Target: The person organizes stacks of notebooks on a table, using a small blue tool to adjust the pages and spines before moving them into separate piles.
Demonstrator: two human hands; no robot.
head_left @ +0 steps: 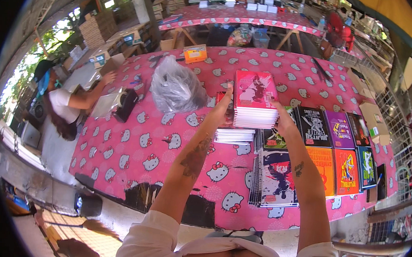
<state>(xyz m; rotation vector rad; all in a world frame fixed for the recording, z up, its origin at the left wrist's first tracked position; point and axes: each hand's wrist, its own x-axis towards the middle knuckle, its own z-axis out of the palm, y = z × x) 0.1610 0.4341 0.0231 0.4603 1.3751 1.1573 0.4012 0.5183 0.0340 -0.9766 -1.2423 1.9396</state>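
A thick stack of spiral notebooks with a red-pink cover on top [255, 90] is held up between my hands over the table. My left hand [225, 106] presses its left side, and my right hand [282, 115] grips the right side near the front corner. Partly hidden under it, another notebook stack [234, 136] shows white page edges on the table. Right of that lie rows of notebooks: a white-and-dark one [278, 177] closest to me, a black one [314, 127], a purple one [339, 130] and an orange one [347, 172].
A crumpled clear plastic bag [176, 86] sits left of my hands, with a tape dispenser [124, 105] beyond it. A yellow-orange box [195, 53] stands at the far edge. The pink patterned tablecloth [133, 142] is torn near me. Another person [67, 97] reaches in from the left.
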